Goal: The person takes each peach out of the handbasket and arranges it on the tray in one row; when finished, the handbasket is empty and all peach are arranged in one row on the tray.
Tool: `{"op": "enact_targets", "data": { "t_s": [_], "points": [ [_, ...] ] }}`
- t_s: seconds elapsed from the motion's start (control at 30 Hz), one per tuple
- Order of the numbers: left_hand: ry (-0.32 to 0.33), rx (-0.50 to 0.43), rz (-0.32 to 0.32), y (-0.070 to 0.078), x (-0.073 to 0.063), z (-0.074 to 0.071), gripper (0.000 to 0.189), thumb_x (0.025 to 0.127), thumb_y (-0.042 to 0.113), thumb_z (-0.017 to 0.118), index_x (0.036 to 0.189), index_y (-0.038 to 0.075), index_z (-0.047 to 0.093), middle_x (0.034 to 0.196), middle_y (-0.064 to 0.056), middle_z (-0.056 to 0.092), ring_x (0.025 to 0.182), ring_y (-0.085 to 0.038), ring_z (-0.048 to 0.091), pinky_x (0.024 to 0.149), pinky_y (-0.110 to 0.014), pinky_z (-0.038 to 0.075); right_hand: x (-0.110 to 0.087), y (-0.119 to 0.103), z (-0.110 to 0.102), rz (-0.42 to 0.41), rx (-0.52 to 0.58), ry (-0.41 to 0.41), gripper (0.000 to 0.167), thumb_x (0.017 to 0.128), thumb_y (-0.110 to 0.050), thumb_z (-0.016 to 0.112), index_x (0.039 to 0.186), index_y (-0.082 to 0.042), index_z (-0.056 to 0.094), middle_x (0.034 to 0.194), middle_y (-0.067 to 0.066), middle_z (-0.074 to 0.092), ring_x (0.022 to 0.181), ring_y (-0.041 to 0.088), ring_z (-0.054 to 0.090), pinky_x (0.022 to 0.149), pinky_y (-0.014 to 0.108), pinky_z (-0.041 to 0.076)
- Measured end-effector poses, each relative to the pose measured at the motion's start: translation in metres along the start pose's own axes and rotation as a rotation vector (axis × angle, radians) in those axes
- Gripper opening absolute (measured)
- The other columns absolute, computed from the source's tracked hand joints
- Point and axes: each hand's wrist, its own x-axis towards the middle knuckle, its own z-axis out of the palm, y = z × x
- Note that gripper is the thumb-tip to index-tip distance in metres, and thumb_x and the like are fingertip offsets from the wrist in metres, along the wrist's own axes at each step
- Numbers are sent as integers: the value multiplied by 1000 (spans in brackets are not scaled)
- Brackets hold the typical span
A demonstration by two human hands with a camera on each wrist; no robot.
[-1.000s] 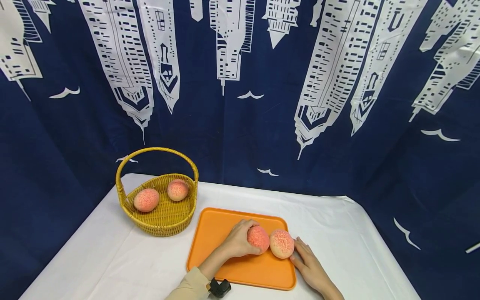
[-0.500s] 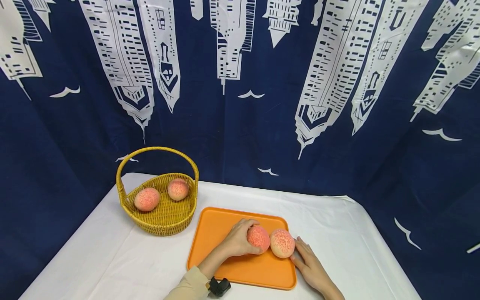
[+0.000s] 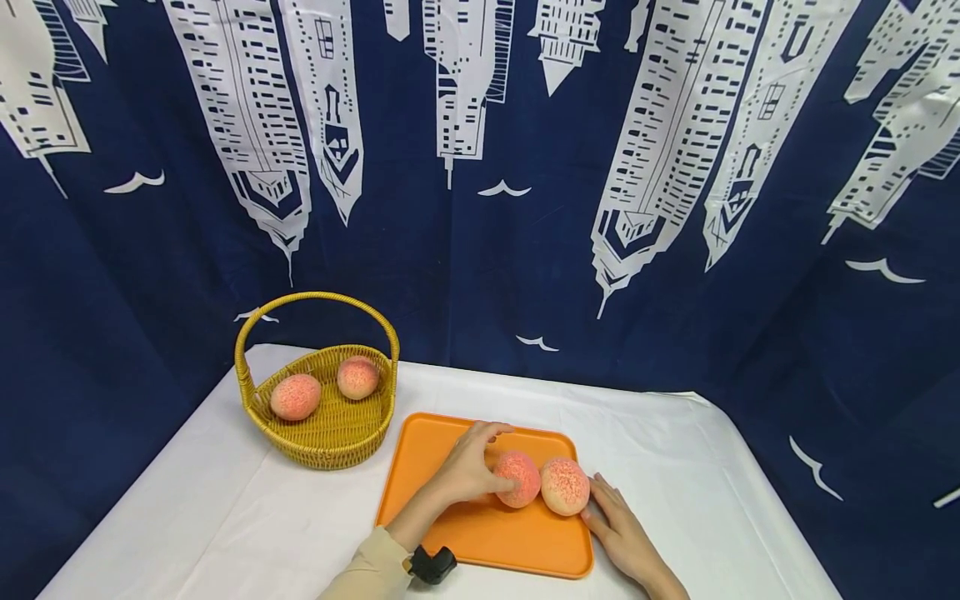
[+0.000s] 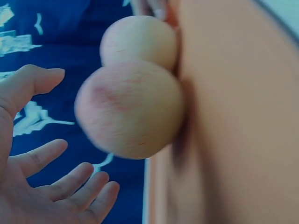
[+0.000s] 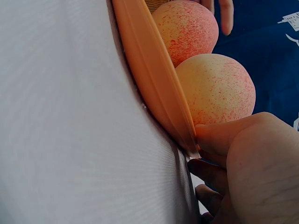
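Note:
Two peaches lie side by side on the orange tray [image 3: 480, 537], a redder one [image 3: 519, 482] and a paler one [image 3: 565, 487] to its right. My left hand [image 3: 467, 471] is beside the redder peach with fingers spread; in the left wrist view, a gap shows between that hand [image 4: 51, 172] and the nearer peach [image 4: 131, 112]. At the tray's right edge, my right hand [image 3: 626, 537] grips the rim. The right wrist view has its thumb [image 5: 219, 135] over the rim, close to the paler peach [image 5: 217, 88], and the other fingers outside, partly hidden.
A yellow wicker basket [image 3: 322, 457] with a tall arched handle stands at the back left, holding two more peaches. White cloth [image 3: 675, 450] covers the table. Behind it hangs a dark blue curtain [image 3: 450, 275] with white buildings printed upside down.
My left hand has let go of the redder peach; its fingers have spread and lifted up and leftward off it. The peaches, tray and right hand hold their places.

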Motion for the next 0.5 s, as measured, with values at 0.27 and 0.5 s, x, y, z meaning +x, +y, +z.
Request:
{"op": "enact_targets", "data": {
  "t_s": [0.27, 0.5],
  "points": [
    [152, -126, 145, 10, -17, -49, 61, 72, 18, 84, 128, 13, 60, 127, -6, 58, 116, -29, 53, 94, -47, 51, 1, 0, 3, -9, -3, 5, 56, 98, -29, 55, 142, 5, 45, 149, 25, 42, 144, 44, 26, 104, -2, -6],
    [377, -51, 167, -10, -37, -110, 58, 71, 11, 84, 124, 7, 62, 123, -13, 60, 114, -33, 55, 92, -48, 51, 0, -1, 0, 24, -3, -8, 57, 99, -31, 54, 143, 4, 44, 151, 25, 38, 145, 43, 24, 114, 9, -4]
  ]
}}
